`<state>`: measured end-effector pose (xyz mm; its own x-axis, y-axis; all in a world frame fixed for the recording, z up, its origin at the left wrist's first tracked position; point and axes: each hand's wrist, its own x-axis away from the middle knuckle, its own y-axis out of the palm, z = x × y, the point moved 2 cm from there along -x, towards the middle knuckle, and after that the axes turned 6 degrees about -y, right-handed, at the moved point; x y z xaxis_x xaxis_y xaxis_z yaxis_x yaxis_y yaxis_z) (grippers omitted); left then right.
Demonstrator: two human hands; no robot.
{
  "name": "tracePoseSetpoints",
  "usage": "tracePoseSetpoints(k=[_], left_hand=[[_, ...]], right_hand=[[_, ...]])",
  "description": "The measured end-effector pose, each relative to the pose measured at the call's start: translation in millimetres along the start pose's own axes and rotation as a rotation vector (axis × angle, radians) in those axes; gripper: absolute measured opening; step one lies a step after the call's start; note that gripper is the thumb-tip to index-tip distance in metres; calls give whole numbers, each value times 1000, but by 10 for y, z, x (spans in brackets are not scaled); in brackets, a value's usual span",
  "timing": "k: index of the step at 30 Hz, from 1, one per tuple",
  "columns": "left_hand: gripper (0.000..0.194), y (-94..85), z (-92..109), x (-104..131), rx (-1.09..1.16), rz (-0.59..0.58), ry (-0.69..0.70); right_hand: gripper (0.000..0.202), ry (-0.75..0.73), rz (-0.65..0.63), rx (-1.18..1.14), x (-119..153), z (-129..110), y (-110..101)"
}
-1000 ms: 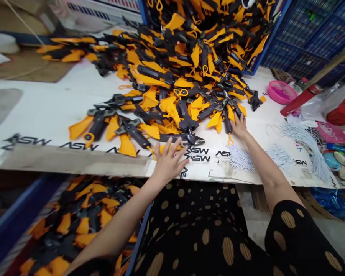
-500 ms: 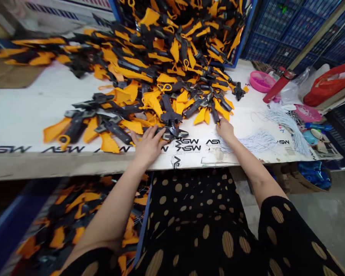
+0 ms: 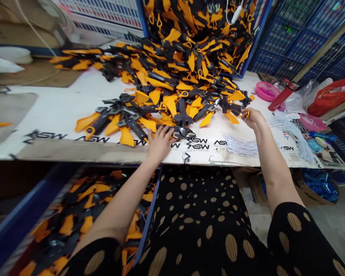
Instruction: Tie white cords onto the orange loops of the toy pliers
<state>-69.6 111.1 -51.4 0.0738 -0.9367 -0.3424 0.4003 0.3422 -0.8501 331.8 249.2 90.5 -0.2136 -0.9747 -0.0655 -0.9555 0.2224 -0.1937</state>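
Note:
My right hand (image 3: 255, 118) is closed in a pinch on the orange ring end of a black-and-orange plastic piece (image 3: 231, 106), at the right edge of the pile. Spread fingers show on my left hand (image 3: 160, 145), which rests at the pile's front edge. Its fingertips touch or lie just beside a black piece with a grey tip (image 3: 184, 133); its grip on it, if any, is not visible. The large pile (image 3: 166, 82) of similar black-and-orange pieces covers the table's middle.
A blue crate (image 3: 247, 57) tipped toward me holds more pieces behind the pile. White cords (image 3: 243, 145) lie right of centre on the table (image 3: 60, 103). Further right are a pink bowl (image 3: 266, 92), a red bottle (image 3: 283, 96) and a red bag (image 3: 333, 96). Another full crate (image 3: 146, 214) stands below.
My right hand has moved right and slightly up, drawing a black-and-orange piece to the pile's right edge. My left hand stays at the front edge. The whole view has shifted somewhat.

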Motion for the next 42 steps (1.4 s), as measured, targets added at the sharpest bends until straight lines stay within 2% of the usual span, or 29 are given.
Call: tracePoseSetpoints(k=[6, 11, 14, 16, 19, 22, 24, 26, 29, 31, 33, 37, 39, 41, 42], left_hand=[[49, 1, -5, -4, 13, 6, 18], [49, -34, -21, 2, 4, 4, 2], [49, -90, -47, 9, -28, -9, -39], [49, -125, -79, 3, -37, -9, -91], [48, -146, -143, -25, -32, -3, -137], [47, -141, -219, -45, -16, -6, -117], [46, -142, -246, -25, 0, 6, -85], [45, -153, -225, 26, 32, 42, -50], [47, -177, -93, 133, 126, 125, -6], [52, -183, 50, 192, 185, 145, 22], [59, -174, 212, 212, 193, 126, 31], [76, -130, 469, 88, 86, 43, -89], [80, -107, 544, -13, 25, 10, -170], [80, -85, 610, -94, -23, 7, -221], [80, -73, 642, -121, -42, 13, -235]], right_hand=[[21, 40, -88, -278, 385, 10, -137], [16, 44, -120, -431, 737, 76, 13], [19, 60, -183, -596, 1226, 178, 219], [24, 110, -233, -755, 1677, 292, 390], [27, 218, -256, -849, 2344, 520, 671], [32, 306, -251, -888, 2756, 743, 993], [36, 315, -288, -841, 2845, 844, 1216], [41, 265, -391, -667, 2823, 889, 1399], [47, 80, -521, -135, 2698, 877, 1491], [50, -36, -567, 215, 2639, 832, 1436], [46, -123, -616, 402, 2632, 762, 1323], [30, -236, -716, 361, 2628, 594, 919], [27, -312, -625, 380, 2506, 542, 613], [28, -464, -416, 566, 2300, 540, 291], [31, -529, -351, 666, 2188, 572, 159]])
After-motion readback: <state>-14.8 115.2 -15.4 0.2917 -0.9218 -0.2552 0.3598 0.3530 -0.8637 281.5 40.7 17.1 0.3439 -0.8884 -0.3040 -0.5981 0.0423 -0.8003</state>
